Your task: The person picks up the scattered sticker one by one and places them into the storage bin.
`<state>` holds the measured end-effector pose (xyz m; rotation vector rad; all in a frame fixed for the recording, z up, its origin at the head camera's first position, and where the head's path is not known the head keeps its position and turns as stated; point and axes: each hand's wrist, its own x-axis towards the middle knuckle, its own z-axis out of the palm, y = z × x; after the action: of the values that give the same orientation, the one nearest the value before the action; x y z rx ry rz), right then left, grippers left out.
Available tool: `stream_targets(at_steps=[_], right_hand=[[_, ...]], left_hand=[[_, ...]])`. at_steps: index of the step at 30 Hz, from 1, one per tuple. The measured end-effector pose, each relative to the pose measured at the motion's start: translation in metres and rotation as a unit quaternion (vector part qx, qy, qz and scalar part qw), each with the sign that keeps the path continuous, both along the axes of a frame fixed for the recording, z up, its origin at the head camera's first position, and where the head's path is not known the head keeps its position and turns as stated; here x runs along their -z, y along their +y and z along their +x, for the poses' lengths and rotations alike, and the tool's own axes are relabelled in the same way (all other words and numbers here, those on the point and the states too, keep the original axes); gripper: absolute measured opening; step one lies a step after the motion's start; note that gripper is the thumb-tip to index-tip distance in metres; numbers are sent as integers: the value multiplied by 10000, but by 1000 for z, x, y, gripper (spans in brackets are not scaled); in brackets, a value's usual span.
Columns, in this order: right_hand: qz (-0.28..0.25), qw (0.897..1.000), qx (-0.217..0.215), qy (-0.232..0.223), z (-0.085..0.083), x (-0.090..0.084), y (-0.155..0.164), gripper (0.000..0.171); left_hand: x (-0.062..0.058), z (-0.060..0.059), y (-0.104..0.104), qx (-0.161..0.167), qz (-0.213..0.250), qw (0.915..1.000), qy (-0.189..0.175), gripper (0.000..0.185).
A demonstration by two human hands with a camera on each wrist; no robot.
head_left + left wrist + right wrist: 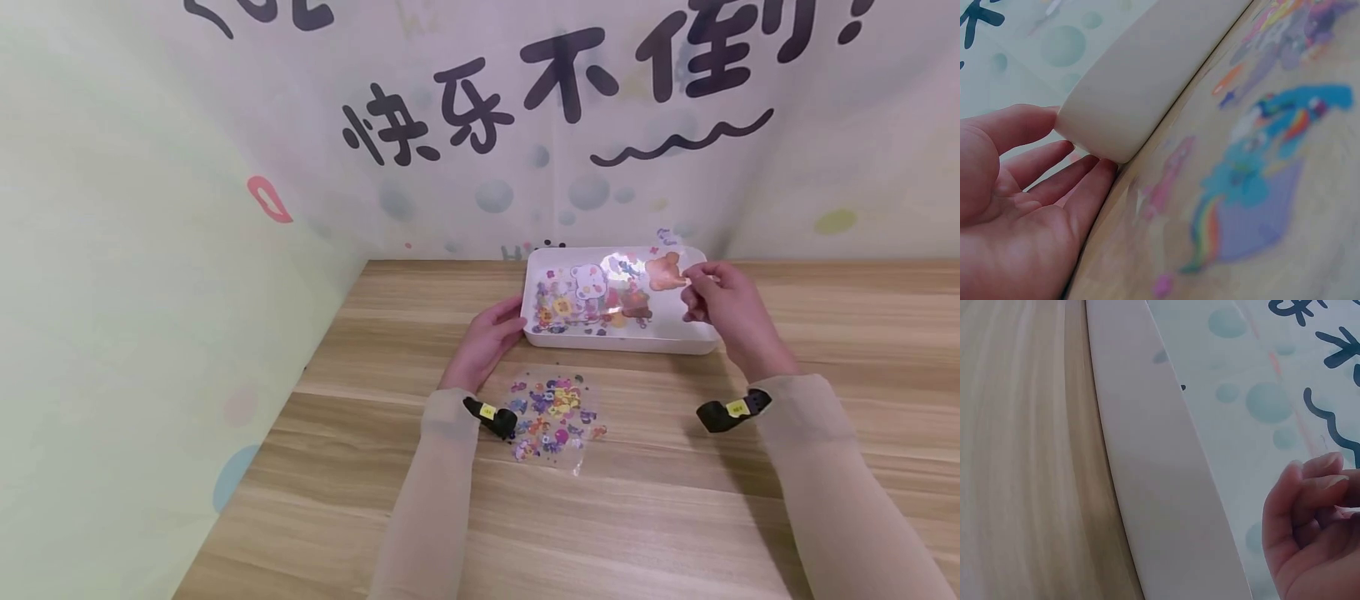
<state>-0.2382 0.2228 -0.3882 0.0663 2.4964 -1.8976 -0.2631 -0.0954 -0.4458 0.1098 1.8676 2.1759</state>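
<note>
In the head view, saw a clear bear sheet pinched in the right hand over the white tray; read 快乐不倒 on the cloth. In the left wrist view, saw the left hand gripping the tray's corner near a blue sticker. In the right wrist view, saw bent fingers up close.

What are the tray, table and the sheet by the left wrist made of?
Tray: probably smooth plastic; even white walls, rounded corners.
Table: wood or laminate, fairly dull; streaky grain.
Sheet: likely clear, shiny plastic film; table shows through, a corner glints.

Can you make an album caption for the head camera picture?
Left hand holding the white tray, right hand pinching a bear-printed sheet.
</note>
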Motion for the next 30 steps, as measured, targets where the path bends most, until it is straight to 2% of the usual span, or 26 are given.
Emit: stream_targets(at_steps=[5,10,14,17,25,30], right_hand=[[117,9999,58,30,-3,1,-2,41],[184,9998,77,28,-4,3,-2,39],[159,9998,101,-45,-4,5,-3,38],[138,9998,77,-83,-5,7,-3,38],[241,9995,-142,-146,-4,11,-6,41],[241,9994,-177,-184,-4,12,-7,39]], left_hand=[[0,-1,0,-14,11,10000,-21,47],[-12,5,-1,142,0,9999,-92,49],[-16,7,-1,217,-36,9997,-90,50],[-13,6,-1,198,-17,9998,-79,50],[2,-2,-1,2,-49,10000,-5,48],[4,-2,-1,-19,-97,9999,23,47]])
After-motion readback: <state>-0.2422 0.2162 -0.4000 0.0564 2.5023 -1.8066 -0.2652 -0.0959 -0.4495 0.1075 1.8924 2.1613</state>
